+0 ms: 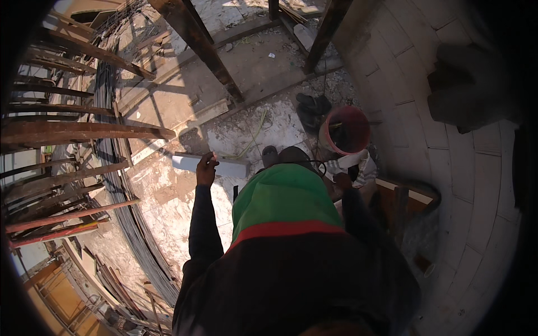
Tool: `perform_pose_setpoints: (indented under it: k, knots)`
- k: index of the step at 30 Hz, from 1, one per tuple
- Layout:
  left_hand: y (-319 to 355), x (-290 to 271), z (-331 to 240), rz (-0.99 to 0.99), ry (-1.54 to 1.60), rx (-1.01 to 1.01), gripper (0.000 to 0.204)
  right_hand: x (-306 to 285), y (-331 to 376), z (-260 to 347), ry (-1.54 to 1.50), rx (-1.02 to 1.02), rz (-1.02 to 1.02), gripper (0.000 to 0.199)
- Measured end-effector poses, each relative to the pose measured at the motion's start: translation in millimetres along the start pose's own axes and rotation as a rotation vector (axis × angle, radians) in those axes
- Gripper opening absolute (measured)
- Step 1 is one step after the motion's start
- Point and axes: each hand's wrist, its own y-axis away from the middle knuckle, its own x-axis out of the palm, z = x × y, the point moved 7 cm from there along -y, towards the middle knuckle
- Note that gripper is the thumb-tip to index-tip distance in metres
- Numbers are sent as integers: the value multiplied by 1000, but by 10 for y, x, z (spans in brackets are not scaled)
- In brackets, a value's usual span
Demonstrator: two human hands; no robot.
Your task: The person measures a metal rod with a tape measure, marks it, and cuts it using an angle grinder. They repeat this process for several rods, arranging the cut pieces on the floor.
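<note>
My left hand is held out left of my body with its fingers curled together. A small pale spot shows at the fingertips, too small to name. Below that hand a long white block lies on the dusty floor. My right hand is in shadow close to my right side, its fingers bent in. What it holds, if anything, is hidden. A thin dark cord loops just left of it, and a crumpled whitish sack lies beyond it. The red bucket stands farther ahead, with dark contents.
Dark upright posts stand ahead. Several wooden beams jut in from the left, over a bundle of long grey rods. A block wall runs along the right. A wooden frame stands near my right arm.
</note>
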Motion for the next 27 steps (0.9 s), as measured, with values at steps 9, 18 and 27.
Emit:
perform_pose_setpoints:
  k: [9,18,27]
  knots:
    - [-1459,853,-1753,210,-137,173,32,-956,-2221,-656,-1474,719,-60,35]
    - [-3479,1862,-2655,212,-49,-54,30,-2399,-4622,-1878,-1252,774,174,40]
    - [-5476,1752,-4426,142,-282,140,33,-4027,-6983,-2738,-1207,618,203,37]
